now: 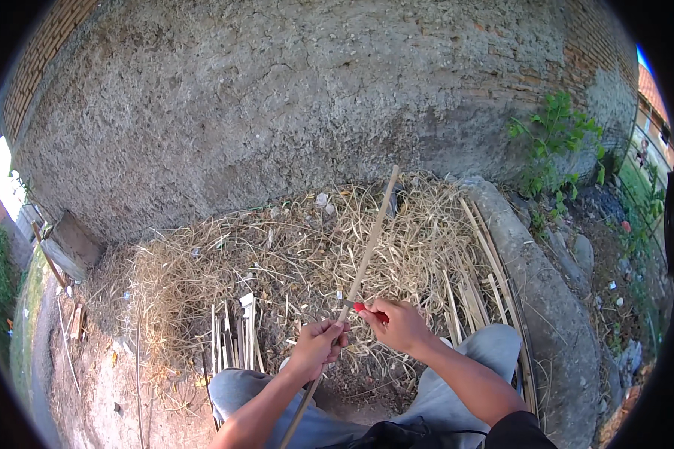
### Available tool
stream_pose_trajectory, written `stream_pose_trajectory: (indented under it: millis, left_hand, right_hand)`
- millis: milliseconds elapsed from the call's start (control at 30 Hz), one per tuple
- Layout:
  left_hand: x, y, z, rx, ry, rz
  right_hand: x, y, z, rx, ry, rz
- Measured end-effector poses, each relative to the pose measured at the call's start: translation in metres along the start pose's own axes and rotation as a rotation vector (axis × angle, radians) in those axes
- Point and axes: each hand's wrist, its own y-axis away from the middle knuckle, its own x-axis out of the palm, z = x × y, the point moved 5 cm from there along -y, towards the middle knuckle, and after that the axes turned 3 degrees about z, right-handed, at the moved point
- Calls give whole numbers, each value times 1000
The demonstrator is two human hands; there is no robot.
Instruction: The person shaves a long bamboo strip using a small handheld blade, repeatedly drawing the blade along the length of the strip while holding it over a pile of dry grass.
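A long, pale bamboo strip (372, 243) slants from between my knees up toward the wall. My left hand (318, 349) is closed around its lower part. My right hand (399, 325) grips a small knife with a red handle (359, 307), fingers wrapped round it. The knife's short blade meets the strip just above my left hand. Most of the handle is hidden in my right palm. Thin shavings cover the ground beneath both hands.
Cut strips stand in bundles beside my left knee (236, 333) and right knee (472, 303). Longer strips (494, 258) lie along a curved concrete edge (535, 280) at right. A rough plastered wall (292, 105) rises ahead, with a leafy plant (558, 138) near its right part.
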Motion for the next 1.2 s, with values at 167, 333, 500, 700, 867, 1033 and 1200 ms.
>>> stream_pose_trajectory:
  millis: [167, 333, 500, 700, 867, 1033, 1200]
  left_hand:
    - [-10, -1, 10, 43, -113, -86]
    - [-5, 2, 6, 94, -234, -96]
    - [-7, 1, 5, 155, -255, -83]
    - [-9, 4, 1, 146, -157, -101]
    - [-7, 3, -2, 230, -337, -161]
    - [-5, 6, -5, 361, -479, -198]
    - [8, 21, -18, 498, -861, -408]
  right_hand:
    - [9, 11, 9, -19, -17, 27]
    - [10, 10, 19, 9, -79, 66]
    - [12, 12, 17, -17, -58, 29]
    - [4, 13, 22, -41, -18, -6]
    - [5, 15, 23, -68, 86, -39]
    - [8, 10, 18, 18, 54, -2]
    - [14, 7, 20, 69, 144, 97]
